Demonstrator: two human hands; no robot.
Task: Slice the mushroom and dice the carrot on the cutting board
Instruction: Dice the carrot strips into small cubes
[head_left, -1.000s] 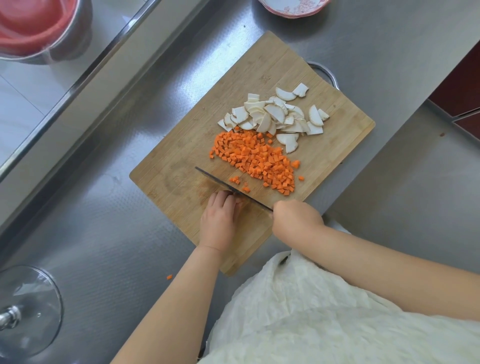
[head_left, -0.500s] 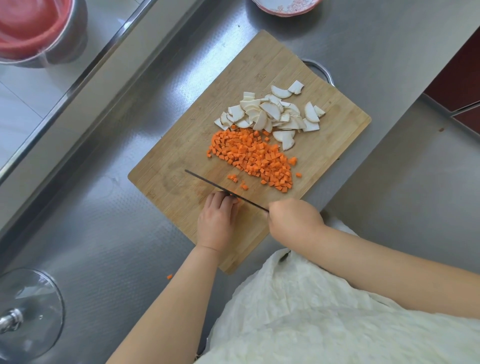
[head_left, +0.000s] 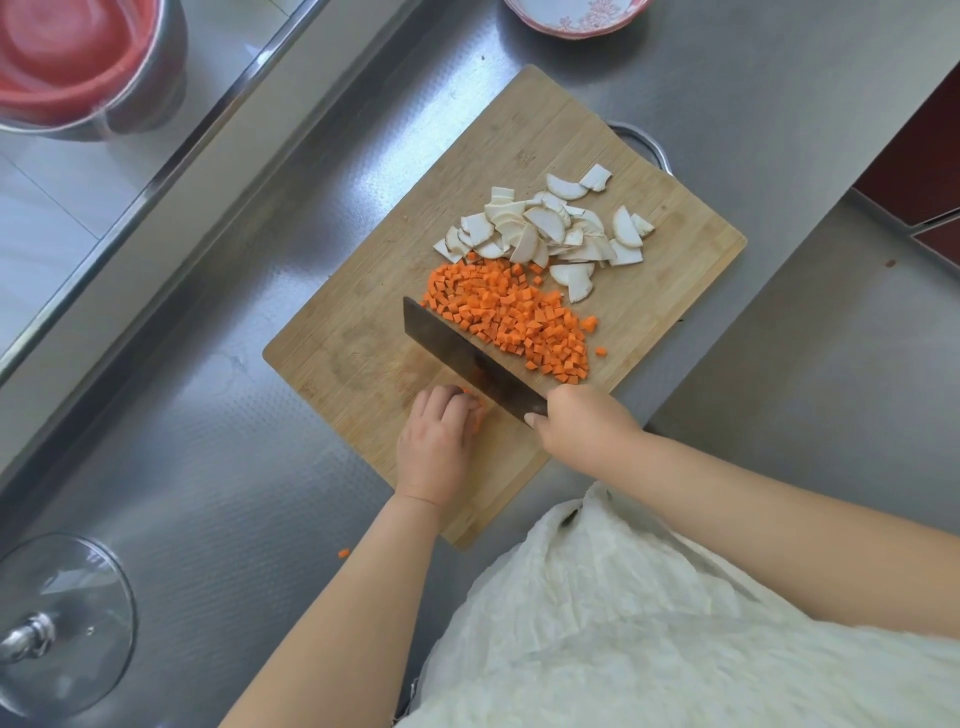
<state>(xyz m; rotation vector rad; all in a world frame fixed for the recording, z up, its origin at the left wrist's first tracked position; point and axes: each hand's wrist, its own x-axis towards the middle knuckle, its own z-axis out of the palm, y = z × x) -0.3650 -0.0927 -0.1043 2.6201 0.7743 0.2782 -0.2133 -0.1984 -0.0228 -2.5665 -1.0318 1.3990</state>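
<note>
diced carrot heaped mid cutting board, touching mushroom slices behind it | cleaver blade tilted, against heap's near edge | right hand wrapped round cleaver handle | left hand fingers curled over small carrot bits at board's near side | steel counter, glass lid lower left

Kitchen, stainless steel counter, glass pot lid, cutting board
</note>
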